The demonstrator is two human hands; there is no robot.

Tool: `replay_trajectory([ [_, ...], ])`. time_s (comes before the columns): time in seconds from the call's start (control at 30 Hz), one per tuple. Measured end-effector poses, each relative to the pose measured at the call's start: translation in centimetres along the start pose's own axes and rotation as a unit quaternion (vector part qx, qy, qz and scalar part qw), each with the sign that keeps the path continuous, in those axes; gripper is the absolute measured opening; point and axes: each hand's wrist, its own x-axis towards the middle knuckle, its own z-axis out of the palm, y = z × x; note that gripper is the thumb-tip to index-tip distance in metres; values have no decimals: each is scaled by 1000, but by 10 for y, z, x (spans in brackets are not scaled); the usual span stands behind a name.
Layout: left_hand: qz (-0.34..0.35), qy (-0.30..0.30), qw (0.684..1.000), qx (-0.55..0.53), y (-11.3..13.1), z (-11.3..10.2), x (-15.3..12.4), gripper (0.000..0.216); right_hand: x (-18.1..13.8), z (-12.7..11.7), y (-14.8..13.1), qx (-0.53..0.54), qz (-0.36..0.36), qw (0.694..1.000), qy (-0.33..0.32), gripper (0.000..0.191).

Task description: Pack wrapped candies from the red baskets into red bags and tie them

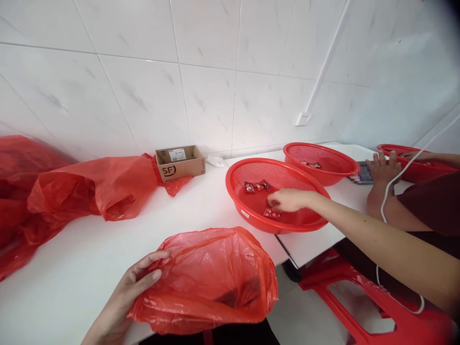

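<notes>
Two hands apart here: my left hand (134, 282) grips the red bag (194, 310) at the counter (97, 256) edge, my right hand (292, 199) is at a packet (272, 213) inside the nearest basket (258, 222), hold unclear, seemingly picking up, which calls for a sure pinch next.

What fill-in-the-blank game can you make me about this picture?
1. The left hand holds a plastic bag whose colour is ____.
2. The right hand is down in the nearest basket, and counting that one, the baskets in view number ____.
3. The cardboard box has two big letters on its front: ____.
4. The table has a top coloured ____.

Missing words: red; three; SF; white.
</notes>
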Motion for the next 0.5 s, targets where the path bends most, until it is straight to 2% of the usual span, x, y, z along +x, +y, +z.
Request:
replay_trajectory([
  [0.1,-9,0,1000,-19,-1,-2,1,44,12,-9,23,-7,42,999,24,28],
  [0.23,-8,8,1000,-12,-3,-4,2,48,18,1,34,13,62,998,-2,72],
  [0.27,-7,10,1000,-10,-3,-4,2,48,19,5,33,18,59,998,-5,78],
  [0.33,-6,8,1000,-12,-3,-4,2,49,21,11,30,29,52,998,-7,70],
  [0.43,-3,6,1000,-16,-1,-2,1,49,22,12,25,57,41,997,-10,39],
  [0.5,7,9,1000,-25,2,2,-1,54,19,6,21,91,32,995,-14,27],
])
